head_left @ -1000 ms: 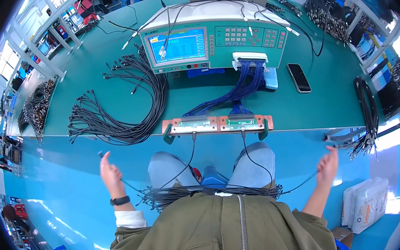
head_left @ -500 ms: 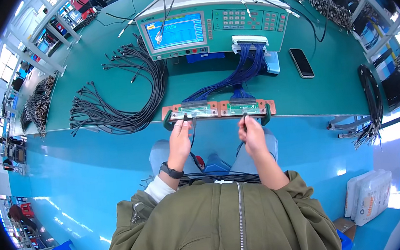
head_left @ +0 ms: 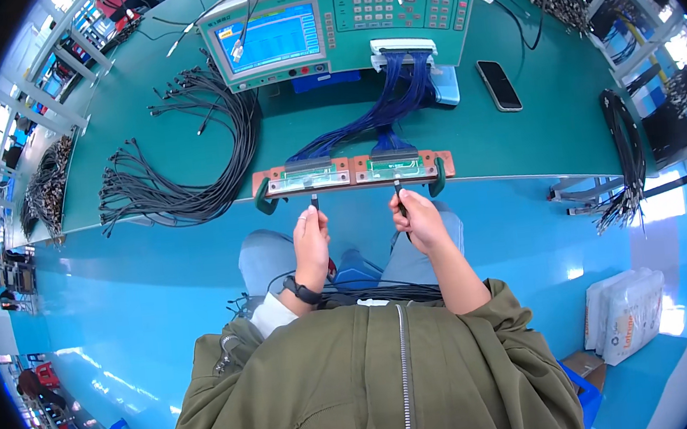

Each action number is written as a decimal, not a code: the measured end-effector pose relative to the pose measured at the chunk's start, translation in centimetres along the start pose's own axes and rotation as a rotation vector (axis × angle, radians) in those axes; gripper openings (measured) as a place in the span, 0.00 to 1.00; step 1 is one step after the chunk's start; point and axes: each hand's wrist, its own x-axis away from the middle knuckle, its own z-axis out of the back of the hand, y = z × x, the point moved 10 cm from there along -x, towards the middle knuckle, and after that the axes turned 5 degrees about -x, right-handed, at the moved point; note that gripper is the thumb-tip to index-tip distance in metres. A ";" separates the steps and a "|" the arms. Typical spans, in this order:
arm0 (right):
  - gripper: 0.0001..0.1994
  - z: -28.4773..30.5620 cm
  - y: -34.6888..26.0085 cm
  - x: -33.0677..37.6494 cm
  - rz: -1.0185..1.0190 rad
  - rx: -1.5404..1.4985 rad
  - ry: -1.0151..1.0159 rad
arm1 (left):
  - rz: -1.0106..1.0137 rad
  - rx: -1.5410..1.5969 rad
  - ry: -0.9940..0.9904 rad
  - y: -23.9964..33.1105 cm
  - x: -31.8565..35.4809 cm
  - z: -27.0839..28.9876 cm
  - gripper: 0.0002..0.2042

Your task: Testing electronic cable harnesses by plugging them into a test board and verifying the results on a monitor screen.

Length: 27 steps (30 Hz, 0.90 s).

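— What do I have in each hand?

— My left hand (head_left: 311, 238) is closed around a black cable plug (head_left: 314, 203), its tip poking up just below the near edge of the orange fixture board (head_left: 353, 170). My right hand (head_left: 418, 217) is pinched on a second black plug (head_left: 398, 193) in the same way, under the right half of that board. I can't tell whether either tip is touching a socket; they're too small and the fingers cover the plug bodies.

— Where do the cables run?

— Down past my wrists to a bundle of black wires (head_left: 376, 294) lying across my lap, partly hidden by my green jacket (head_left: 376, 385). How the cables join it, I can't make out.

— And the bench?

— The board sits at the near edge of the green table (head_left: 518, 140), linked by blue ribbon wires (head_left: 387, 107) to the tester with the blue screen (head_left: 342, 24) at the far side. Its top is cut off by the frame. A fan of black cables (head_left: 181, 164) lies left, a dark phone (head_left: 500, 85) right of the tester, and a looped cable bundle (head_left: 626, 146) hangs at the far right edge, bent by the lens.
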 end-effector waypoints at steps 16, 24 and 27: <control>0.12 0.4 -0.1 -0.1 0.163 -0.061 0.222 | 0.089 0.031 -0.100 0.5 -0.9 -0.2 0.13; 0.12 0.1 -0.8 -1.0 0.064 -0.059 0.102 | 0.074 -0.023 -0.082 0.6 -1.2 0.1 0.14; 0.12 0.4 -0.5 -1.2 0.056 -0.057 0.086 | 0.069 -0.012 -0.068 1.0 -0.7 -0.2 0.14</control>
